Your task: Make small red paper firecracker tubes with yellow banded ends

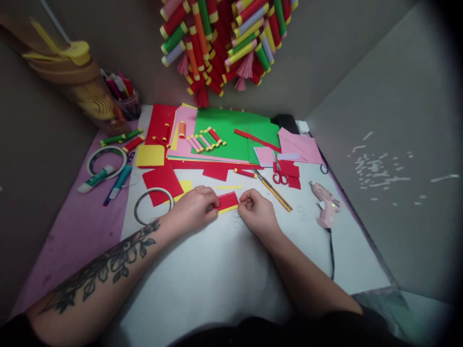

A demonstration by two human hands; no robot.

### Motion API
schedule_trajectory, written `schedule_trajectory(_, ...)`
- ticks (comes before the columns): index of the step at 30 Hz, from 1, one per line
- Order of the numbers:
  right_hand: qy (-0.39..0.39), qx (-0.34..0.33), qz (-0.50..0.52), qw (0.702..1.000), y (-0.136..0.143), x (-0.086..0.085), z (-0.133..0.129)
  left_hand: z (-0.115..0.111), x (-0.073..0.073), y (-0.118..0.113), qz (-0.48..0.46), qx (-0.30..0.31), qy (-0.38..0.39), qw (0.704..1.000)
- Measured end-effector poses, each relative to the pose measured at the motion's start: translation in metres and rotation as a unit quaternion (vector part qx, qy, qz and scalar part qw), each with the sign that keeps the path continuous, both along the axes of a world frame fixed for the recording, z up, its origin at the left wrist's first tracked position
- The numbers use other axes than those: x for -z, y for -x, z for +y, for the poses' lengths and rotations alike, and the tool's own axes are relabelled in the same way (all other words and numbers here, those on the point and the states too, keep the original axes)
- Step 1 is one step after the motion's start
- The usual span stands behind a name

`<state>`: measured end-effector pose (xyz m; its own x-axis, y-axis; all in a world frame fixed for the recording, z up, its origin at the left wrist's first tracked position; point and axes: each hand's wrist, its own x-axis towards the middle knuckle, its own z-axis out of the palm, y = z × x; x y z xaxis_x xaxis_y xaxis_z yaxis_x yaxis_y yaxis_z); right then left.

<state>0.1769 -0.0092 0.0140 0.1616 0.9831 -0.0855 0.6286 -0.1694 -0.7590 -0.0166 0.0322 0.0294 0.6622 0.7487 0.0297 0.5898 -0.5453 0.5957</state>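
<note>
Between my two hands lies a small red paper rectangle [228,200] with a yellow strip along its near edge. My left hand [197,205] pinches its left end, fingers curled. At the right end, my right hand [256,211] grips the corner with thumb and fingers together. Just beyond the paper is a thin yellow paper strip [229,187]. A rolled red paper tube [246,172] with yellow ends and a yellow-and-black craft knife [275,190] lie past my right hand. A roll of tape [154,206] sits by my left wrist.
Red-handled scissors [280,177] and a pink glue gun [327,205] with a cord are on the right. Green card [224,123] bearing several paper tubes lies at the back. A tumbler [81,86] stands at left. Bundles of paper tubes [249,38] hang above.
</note>
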Motion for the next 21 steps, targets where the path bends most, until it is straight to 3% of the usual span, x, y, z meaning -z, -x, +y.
schedule_trajectory(10, -0.005, -0.018, -0.018, 1.0, -0.002, 0.004, 0.002, 0.0, 0.002, 0.0, 0.001, 0.001, -0.003, 1.0)
schedule_trajectory(13, -0.063, -0.041, -0.064, 0.995, -0.004, 0.005, 0.0, -0.001, 0.001, 0.0, 0.01, 0.001, -0.002, 1.0)
schedule_trajectory(17, -0.173, -0.164, -0.155, 0.959, 0.002, 0.003, -0.014, -0.001, -0.001, 0.0, 0.017, -0.004, -0.005, 1.0)
schedule_trajectory(19, -0.159, -0.232, -0.221, 0.934, 0.007, 0.001, -0.023, -0.001, -0.001, 0.0, 0.02, -0.008, -0.005, 1.0)
schedule_trajectory(21, -0.12, -0.256, -0.288, 0.915, 0.009, 0.0, -0.028, -0.001, -0.001, 0.0, 0.025, -0.009, -0.003, 1.0)
